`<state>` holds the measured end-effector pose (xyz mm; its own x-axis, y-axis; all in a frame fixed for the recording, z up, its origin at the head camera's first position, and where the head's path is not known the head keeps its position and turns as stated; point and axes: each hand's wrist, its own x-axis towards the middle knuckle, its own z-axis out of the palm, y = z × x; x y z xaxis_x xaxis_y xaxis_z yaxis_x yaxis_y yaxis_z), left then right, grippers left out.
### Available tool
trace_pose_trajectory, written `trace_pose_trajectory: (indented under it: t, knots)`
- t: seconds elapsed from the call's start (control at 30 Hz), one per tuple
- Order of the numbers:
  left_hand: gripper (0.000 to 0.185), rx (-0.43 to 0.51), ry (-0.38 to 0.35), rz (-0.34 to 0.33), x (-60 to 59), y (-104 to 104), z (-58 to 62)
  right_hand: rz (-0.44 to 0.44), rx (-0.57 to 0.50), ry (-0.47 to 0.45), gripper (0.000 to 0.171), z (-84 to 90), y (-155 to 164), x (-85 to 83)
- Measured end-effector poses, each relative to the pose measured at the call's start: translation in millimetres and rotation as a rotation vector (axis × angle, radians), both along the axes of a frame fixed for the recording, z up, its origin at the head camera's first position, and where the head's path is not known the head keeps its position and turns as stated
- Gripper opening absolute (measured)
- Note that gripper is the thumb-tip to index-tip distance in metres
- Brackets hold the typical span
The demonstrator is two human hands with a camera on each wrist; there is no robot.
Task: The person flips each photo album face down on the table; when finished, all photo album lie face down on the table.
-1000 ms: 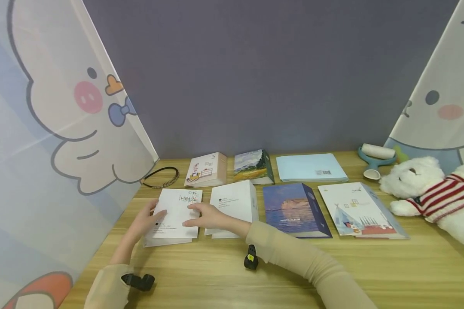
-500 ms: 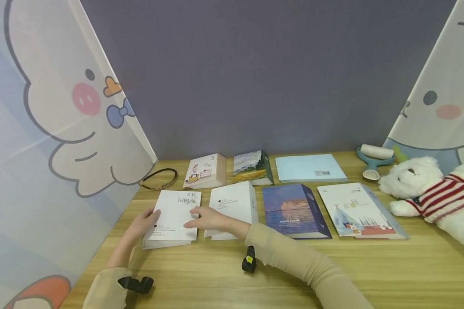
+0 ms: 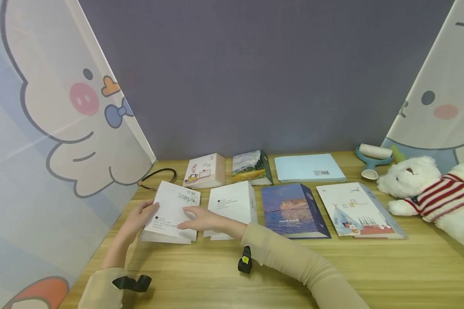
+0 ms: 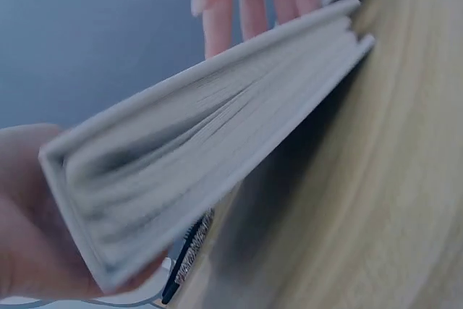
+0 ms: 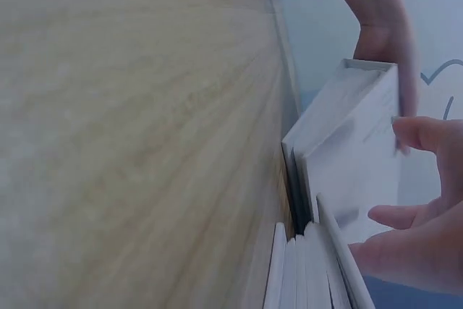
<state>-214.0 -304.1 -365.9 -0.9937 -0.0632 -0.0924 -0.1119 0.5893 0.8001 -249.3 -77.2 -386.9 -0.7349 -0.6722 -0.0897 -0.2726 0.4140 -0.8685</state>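
A white album (image 3: 172, 212) with dark lettering lies at the left of the table, its spine side raised and tilted. My left hand (image 3: 139, 219) grips it at the spine; the left wrist view shows the thick block of page edges (image 4: 181, 142) and the raised side off the wood. Over the cover's right part my right hand (image 3: 203, 218) hovers with fingers loosely spread and holds nothing. In the right wrist view, its thumb and fingers are near the cover; whether a fingertip touches is unclear. Just to the right lies a second white album (image 3: 232, 206).
A blue seascape album (image 3: 286, 210) and a tent-print album (image 3: 352, 210) continue the front row. Behind are a cartoon-print album (image 3: 201, 171), a landscape album (image 3: 249, 167), a light blue one (image 3: 309, 167), a headband (image 3: 158, 178), a lint roller (image 3: 375, 156) and a teddy bear (image 3: 429, 189).
The white album's left side has risen from the table as my left hand took hold of its spine. My right hand has shifted slightly left over the cover.
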Motion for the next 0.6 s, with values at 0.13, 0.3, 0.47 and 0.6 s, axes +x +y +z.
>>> trace_pose_trajectory:
  t: [0.13,0.3,0.47,0.6]
  knots:
    - [0.075,0.116,0.034,-0.001,0.0,1.7,7.0,0.034,-0.032,0.002,0.074,0.4,-3.3,-0.5]
    - [0.072,0.282,0.070,0.003,0.1,5.5,12.6,0.005,-0.048,0.014,0.074,8.3,-7.4,3.0]
    - [0.069,0.448,0.085,-0.038,-2.0,10.7,10.9,-0.126,-0.162,0.031,0.068,22.2,-8.5,7.2]
    - [0.066,0.508,0.092,-0.113,-5.2,13.3,7.1,-0.198,-0.257,-0.016,0.073,30.5,-7.2,7.8]
